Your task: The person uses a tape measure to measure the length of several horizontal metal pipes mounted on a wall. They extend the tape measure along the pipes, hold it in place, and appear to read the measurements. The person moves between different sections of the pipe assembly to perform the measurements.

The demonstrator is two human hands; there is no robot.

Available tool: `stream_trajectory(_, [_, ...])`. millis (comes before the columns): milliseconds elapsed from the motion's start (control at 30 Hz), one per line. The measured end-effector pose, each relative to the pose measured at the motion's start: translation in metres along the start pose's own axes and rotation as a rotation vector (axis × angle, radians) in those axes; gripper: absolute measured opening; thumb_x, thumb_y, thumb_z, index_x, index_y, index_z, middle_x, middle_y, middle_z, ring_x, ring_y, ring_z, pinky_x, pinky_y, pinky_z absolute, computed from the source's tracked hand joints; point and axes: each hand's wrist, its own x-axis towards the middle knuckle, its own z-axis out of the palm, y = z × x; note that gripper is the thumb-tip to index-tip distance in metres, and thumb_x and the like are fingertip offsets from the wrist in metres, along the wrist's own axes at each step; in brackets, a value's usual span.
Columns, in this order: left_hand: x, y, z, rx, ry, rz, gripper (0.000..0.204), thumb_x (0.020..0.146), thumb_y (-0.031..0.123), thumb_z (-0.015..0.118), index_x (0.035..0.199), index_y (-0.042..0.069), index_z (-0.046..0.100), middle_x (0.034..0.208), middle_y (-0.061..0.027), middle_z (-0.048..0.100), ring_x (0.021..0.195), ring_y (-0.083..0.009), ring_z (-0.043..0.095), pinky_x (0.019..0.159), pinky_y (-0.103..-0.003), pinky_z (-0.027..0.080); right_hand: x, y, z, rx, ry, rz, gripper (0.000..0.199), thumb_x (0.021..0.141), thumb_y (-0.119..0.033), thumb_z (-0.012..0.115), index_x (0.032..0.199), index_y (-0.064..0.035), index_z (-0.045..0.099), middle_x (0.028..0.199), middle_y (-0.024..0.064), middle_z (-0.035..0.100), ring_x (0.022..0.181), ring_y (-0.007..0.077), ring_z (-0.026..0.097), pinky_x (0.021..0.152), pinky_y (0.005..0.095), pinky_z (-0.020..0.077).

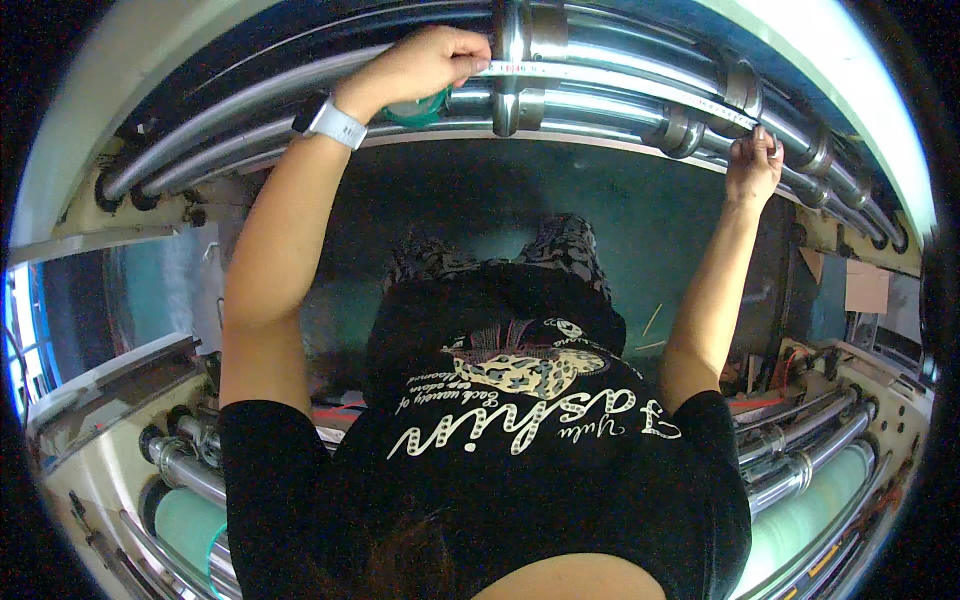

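Both arms stretched up and forward, spread wide apart.
Left hand [425, 62] is curled into a loose fist, a watch on its wrist; right hand [752, 168] has its fingers [745, 147] pinched together.

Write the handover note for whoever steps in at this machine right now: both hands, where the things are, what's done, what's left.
Left hand: closed on the tape measure and its green case, at the steel collar on the shafts.
Right hand: pinches the tape's far end against the shaft near a collar.
Things: tape lies stretched along the steel shafts between the hands.
Done: tape pulled out and held at both ends.
Left: whether a reading was taken cannot be told.
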Motion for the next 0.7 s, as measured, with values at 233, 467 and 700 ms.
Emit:
stream_trajectory(233, [-0.005, 0.005, 0.000, -0.017, 0.031, 0.005, 0.011, 0.083, 0.011, 0.047, 0.089, 0.004, 0.053, 0.060, 0.0000, 0.046, 0.059, -0.0089, 0.044, 0.056, -0.023, 0.038, -0.002, -0.002, 0.002, -0.049, 0.094, 0.075, 0.009, 0.077, -0.005, 0.058, 0.080, -0.0107, 0.052, 0.070, -0.0016, 0.056, 0.057, 0.0074, 0.049, 0.042, 0.0202, 0.0381])
stream_trajectory(467, [0.002, 0.006, -0.003, -0.086, -0.032, -0.027, 0.013, 0.085, 0.015, 0.045, 0.088, 0.005, 0.053, 0.059, 0.0011, 0.044, 0.057, -0.0078, 0.043, 0.054, -0.022, 0.036, -0.002, -0.014, 0.005, -0.130, 0.127, 0.143, 0.008, 0.077, -0.010, 0.059, 0.075, -0.0126, 0.052, 0.065, -0.0045, 0.052, 0.057, 0.0069, 0.047, 0.047, 0.0226, 0.0381])
stream_trajectory(700, [0.001, 0.003, -0.004, -0.088, -0.043, -0.030, 0.013, 0.085, 0.015, 0.046, 0.089, 0.006, 0.053, 0.058, 0.0015, 0.043, 0.056, -0.0070, 0.043, 0.053, -0.021, 0.035, 0.001, -0.009, 0.002, -0.118, 0.147, 0.153, 0.008, 0.077, -0.010, 0.060, 0.075, -0.0133, 0.053, 0.069, -0.0029, 0.055, 0.060, 0.0079, 0.049, 0.049, 0.0225, 0.0402])
